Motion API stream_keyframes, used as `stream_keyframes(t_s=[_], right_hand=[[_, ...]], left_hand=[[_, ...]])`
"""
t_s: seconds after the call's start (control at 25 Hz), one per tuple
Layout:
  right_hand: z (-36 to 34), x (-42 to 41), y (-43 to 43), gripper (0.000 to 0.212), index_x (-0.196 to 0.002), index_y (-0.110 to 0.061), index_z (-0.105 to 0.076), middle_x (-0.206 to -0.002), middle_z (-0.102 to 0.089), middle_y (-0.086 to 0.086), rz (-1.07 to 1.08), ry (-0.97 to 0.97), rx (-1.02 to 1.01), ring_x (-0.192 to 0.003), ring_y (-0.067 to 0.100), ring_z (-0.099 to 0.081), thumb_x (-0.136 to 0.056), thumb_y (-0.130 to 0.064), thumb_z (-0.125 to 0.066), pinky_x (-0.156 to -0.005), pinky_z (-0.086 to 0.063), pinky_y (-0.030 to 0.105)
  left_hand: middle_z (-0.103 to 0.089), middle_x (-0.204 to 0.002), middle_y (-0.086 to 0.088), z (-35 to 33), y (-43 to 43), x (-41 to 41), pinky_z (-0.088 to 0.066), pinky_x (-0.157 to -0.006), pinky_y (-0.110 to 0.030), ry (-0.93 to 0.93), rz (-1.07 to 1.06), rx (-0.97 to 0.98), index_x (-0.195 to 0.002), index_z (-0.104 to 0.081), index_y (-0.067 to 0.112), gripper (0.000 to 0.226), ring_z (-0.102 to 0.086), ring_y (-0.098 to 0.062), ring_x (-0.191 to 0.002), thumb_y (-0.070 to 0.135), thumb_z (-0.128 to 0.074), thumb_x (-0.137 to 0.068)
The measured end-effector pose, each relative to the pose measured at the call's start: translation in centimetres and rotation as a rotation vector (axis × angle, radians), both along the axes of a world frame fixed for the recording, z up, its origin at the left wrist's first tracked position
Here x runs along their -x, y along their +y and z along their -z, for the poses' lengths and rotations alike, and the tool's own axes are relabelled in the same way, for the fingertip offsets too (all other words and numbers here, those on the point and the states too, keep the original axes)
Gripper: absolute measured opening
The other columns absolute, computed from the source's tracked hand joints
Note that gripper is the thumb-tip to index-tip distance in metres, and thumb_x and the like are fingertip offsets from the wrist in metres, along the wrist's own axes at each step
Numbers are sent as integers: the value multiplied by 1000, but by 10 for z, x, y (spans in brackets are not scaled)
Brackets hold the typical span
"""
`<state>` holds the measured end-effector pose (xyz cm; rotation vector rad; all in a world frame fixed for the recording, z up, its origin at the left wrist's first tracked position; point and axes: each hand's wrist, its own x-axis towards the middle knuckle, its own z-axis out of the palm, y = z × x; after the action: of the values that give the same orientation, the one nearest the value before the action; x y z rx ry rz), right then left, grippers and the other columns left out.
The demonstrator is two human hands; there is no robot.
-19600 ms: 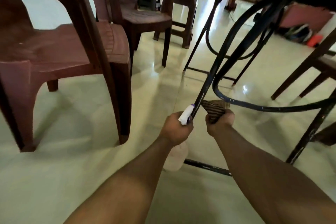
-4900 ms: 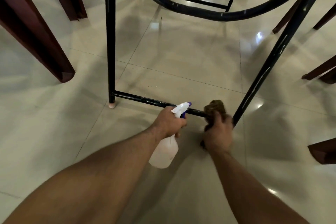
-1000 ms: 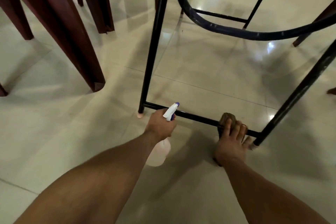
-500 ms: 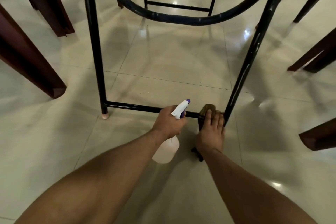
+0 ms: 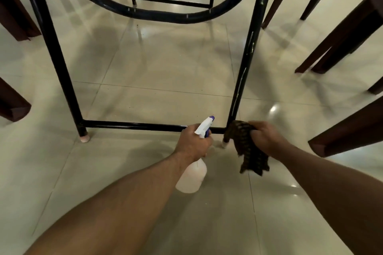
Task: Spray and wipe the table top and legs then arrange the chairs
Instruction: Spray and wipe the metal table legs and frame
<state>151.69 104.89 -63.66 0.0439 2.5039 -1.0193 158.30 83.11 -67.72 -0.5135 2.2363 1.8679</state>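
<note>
I look down under the table at its black metal frame. A low crossbar (image 5: 132,125) joins the left leg (image 5: 56,56) and the right leg (image 5: 245,64). My left hand (image 5: 192,144) grips a white spray bottle (image 5: 191,176) with a purple nozzle, right beside the crossbar. My right hand (image 5: 267,138) grips a dark brown patterned cloth (image 5: 246,147) against the foot of the right leg, and the cloth's loose end hangs toward the floor. The table top is out of view.
Dark brown chair legs stand on the left (image 5: 12,107) and on the right (image 5: 348,132), with more further right (image 5: 339,43). A curved black brace (image 5: 157,15) spans the frame above. The floor is glossy pale tile.
My right hand has slid the cloth rightward off the crossbar to the foot of the right leg and now bunches it in a grip. My left hand still holds the bottle.
</note>
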Motion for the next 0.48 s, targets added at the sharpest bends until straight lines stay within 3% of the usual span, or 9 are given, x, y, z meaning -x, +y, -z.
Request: stream_keyframes(t_s=[0.12, 0.16, 0.24, 0.32, 0.4, 0.48], right_hand=[[21, 0, 22, 31, -119, -1, -62, -109, -69, 22, 556, -279, 447, -99, 37, -67, -96, -3, -40, -94, -54, 50], [30, 4, 20, 34, -122, 0, -60, -115, -68, 22, 644, -324, 569, -104, 36, -66, -95, -1, -40, -98, -52, 49], [33, 24, 5, 42, -127, -4, -57, -118, -67, 19, 589, -371, 674, -108, 35, -64, -91, 4, -35, -97, -50, 46], [30, 38, -17, 51, -125, -7, -60, -109, -69, 19, 346, -386, 528, -101, 36, -65, -84, 9, -33, -80, -53, 43], [26, 41, -26, 44, -115, -10, -67, -93, -70, 14, 74, -363, 167, -84, 29, -67, -88, 9, -38, -61, -49, 32], [19, 48, -24, 39, -100, -15, -69, -87, -69, 9, 1, -350, 6, -75, 22, -65, -90, 10, -41, -54, -48, 28]], left_hand=[[-65, -87, -25, -2, 19, 4, -50, -48, -26, 6, 27, -32, -91, -65, -2, 18, -51, -22, -54, 10, -61, -78], [-66, -89, -26, -3, 22, 5, -50, -49, -27, 7, 39, -31, -89, -65, -1, 18, -51, -22, -54, 12, -61, -77], [-65, -81, -21, -1, 24, 10, -49, -49, -27, 15, 21, 2, -85, -65, 4, 8, -52, -20, -50, 10, -63, -80], [-60, -70, -8, 0, 26, 13, -47, -46, -24, -6, -27, 64, -81, -64, 10, 5, -53, -17, -47, 8, -66, -85], [-59, -68, -5, 3, 32, 14, -46, -45, -24, -38, -46, 125, -80, -64, 11, 8, -54, -16, -45, 8, -65, -87], [-60, -68, -7, 1, 35, 12, -48, -45, -27, -78, -29, 164, -79, -62, 10, 8, -57, -20, -43, 8, -65, -86]])
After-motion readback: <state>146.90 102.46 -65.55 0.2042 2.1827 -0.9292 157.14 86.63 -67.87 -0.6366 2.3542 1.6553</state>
